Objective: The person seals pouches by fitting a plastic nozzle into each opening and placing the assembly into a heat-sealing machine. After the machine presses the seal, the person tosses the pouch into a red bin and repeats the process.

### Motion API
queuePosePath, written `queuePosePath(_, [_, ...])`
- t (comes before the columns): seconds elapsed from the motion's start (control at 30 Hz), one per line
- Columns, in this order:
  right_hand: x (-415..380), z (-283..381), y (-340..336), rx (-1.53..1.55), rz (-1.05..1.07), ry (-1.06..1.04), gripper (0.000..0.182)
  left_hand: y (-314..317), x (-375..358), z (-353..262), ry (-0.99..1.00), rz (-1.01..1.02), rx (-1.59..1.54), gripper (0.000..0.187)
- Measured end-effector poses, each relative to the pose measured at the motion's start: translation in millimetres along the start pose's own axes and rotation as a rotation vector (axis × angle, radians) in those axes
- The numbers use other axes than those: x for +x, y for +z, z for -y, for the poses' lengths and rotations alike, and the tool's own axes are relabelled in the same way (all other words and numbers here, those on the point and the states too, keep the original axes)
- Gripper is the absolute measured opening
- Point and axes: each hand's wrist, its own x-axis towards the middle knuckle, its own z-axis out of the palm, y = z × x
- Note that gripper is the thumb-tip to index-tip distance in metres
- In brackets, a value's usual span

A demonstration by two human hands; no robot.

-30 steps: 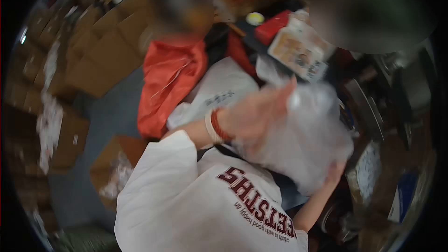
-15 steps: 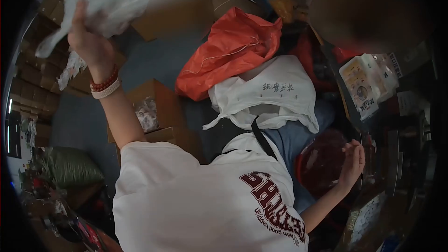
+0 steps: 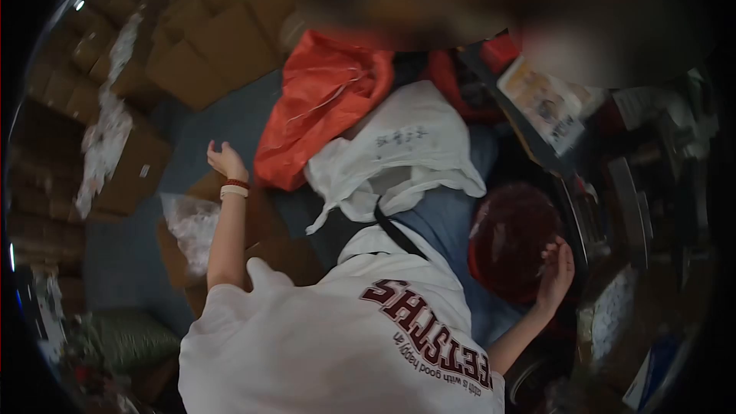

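My left hand (image 3: 227, 161), with a red bead bracelet and a pale band at the wrist, is raised over the floor with nothing in it, fingers loosely bent and apart. Below it, a clear plastic bag with pale contents (image 3: 192, 230) lies at an open cardboard box (image 3: 264, 218). On my lap rests a white bag with handwritten characters (image 3: 399, 134), its mouth facing me. An orange-red sack (image 3: 318, 107) slumps just beyond it. My right hand (image 3: 558, 274) hovers beside a dark red round tub (image 3: 514, 241), overlapping its rim in this view, fingers loosely curled and holding nothing.
Cardboard boxes (image 3: 218, 50) fill the far left, and clear plastic packaging (image 3: 107, 142) hangs over another carton. A green sack (image 3: 126, 341) sits at lower left. On the right are a printed package (image 3: 544, 103) and dark metal parts (image 3: 632, 203). Blurred shapes cover the top.
My left hand has let go of the large clear plastic bag and come down nearer my body. That bag is out of sight. My right hand stays by the tub; the view has shifted.
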Motion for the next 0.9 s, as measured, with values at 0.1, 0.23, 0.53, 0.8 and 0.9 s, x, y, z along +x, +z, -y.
queuePosePath(0.1, [-15.1,-15.4,-32.6,-0.01,-0.209,0.058,0.027,46.0,-103.9,-115.1,0.354,0.68,-0.347,0.028])
queuePosePath(0.23, [-39.0,-64.5,-70.1,-0.336,-0.586,0.059,0.037,58.7,-298.8,-201.2,0.563,1.968,-0.363,0.026])
queuePosePath(0.53, [-62.5,-235.1,-151.4,-0.817,-0.898,0.432,0.077,253.4,-572.1,4.5,1.279,2.013,0.438,0.035])
queuePosePath(0.8, [-58.1,-215.1,-119.4,-1.018,-1.079,0.323,0.07,218.0,-604.9,56.8,1.301,1.96,0.275,0.035])
queuePosePath(0.9, [-54.1,-203.1,-113.5,-1.004,-1.111,0.356,0.071,219.0,-601.4,68.0,1.288,1.888,0.227,0.035])
